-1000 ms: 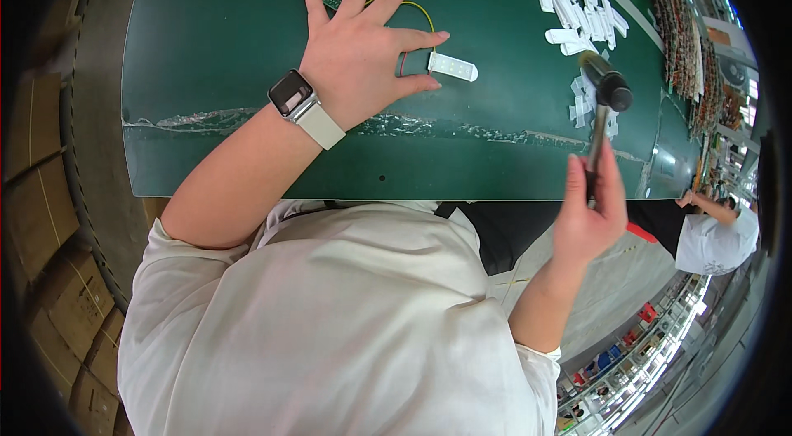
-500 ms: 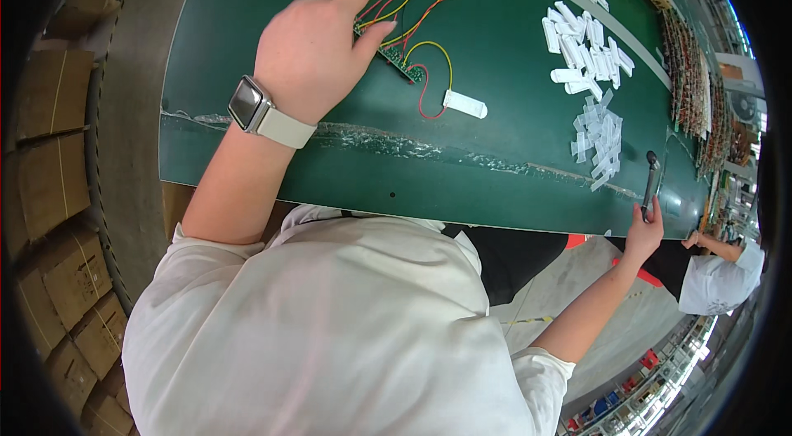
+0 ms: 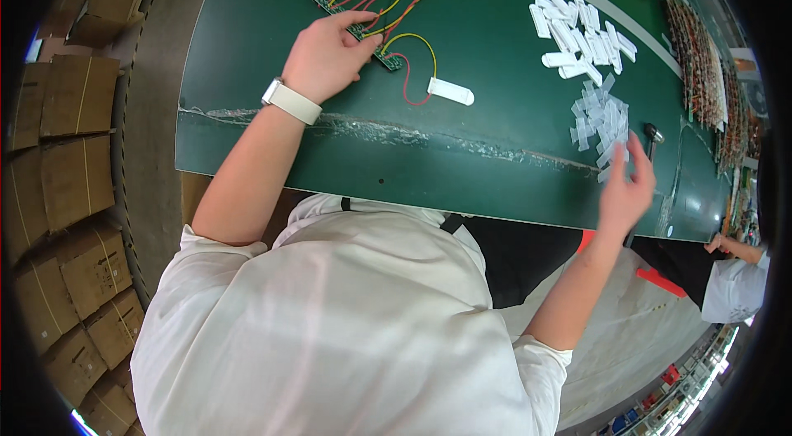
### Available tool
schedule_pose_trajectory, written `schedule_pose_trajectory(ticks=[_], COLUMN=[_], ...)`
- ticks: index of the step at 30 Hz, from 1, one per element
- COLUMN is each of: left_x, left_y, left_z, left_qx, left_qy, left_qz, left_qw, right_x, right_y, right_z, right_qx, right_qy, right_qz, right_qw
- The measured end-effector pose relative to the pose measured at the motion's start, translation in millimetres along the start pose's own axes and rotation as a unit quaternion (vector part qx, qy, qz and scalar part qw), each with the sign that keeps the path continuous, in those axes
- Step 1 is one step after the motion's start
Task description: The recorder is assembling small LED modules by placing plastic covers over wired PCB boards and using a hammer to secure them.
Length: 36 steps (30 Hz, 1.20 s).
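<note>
Wired board under the left hand, clear strips at the right fingertips

The green circuit board (image 3: 391, 62) lies aslant on the bench (image 3: 495, 127), with the left hand (image 3: 323, 58) over its near edge. That hand is half curled, thumb and forefinger a little apart among the wires (image 3: 422, 37); whether it pinches the board cannot be told. The right hand (image 3: 629, 193) is partly open beside the clear strips (image 3: 601, 118), its fingers parted and no firm hold visible. The hammer (image 3: 652, 134) lies behind it.

The board should be light and stiff but fragile: best taken by its long bare edges, clear of the solder joints. Its wires look soft and springy, likely to tug on the white lamp piece (image 3: 451, 92) at their end, which is better gripped by its sides. The strips seem thin, feather-light and slippery, and they overlap, so one is best pinched by a free end. The hammer will be head-heavy; take it by the handle
</note>
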<state>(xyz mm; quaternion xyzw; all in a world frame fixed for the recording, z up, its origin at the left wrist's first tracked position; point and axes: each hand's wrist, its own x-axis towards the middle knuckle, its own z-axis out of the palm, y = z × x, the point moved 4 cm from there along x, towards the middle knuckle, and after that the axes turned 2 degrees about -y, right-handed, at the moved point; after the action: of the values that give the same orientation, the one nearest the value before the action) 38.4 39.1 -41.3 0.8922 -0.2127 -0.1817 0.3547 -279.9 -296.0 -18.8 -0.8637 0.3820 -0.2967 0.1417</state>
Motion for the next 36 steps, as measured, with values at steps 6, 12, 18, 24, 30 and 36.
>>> schedule_pose_trajectory(ticks=[6, 12, 18, 24, 30, 36], left_x=[-9, -20, -17, -14, -3, 1], left_y=[-1, -13, -22, 6, 18, 21], left_z=[-16, -36, -64, -56, -10, -9], left_qx=[-0.095, -0.032, 0.102, 0.254, 0.215, 0.183], left_qy=[-0.068, -0.101, -0.074, 0.103, 0.062, 0.039], left_qz=[-0.002, -0.01, 0.007, 0.174, 0.179, 0.209], left_qw=[0.993, 0.994, 0.992, 0.946, 0.958, 0.96], right_x=[-43, -65, -77, -33, -7, -6], right_y=[-141, -175, -184, -142, -106, -115], right_z=[60, 100, 86, 70, 53, 61], right_qx=[0.149, 0.152, 0.163, 0.103, 0.021, 0.017], right_qy=[-0.194, -0.214, -0.254, -0.194, -0.179, -0.2], right_qz=[-0.2, -0.248, -0.285, -0.204, -0.137, -0.115], right_qw=[0.949, 0.932, 0.91, 0.954, 0.974, 0.973])
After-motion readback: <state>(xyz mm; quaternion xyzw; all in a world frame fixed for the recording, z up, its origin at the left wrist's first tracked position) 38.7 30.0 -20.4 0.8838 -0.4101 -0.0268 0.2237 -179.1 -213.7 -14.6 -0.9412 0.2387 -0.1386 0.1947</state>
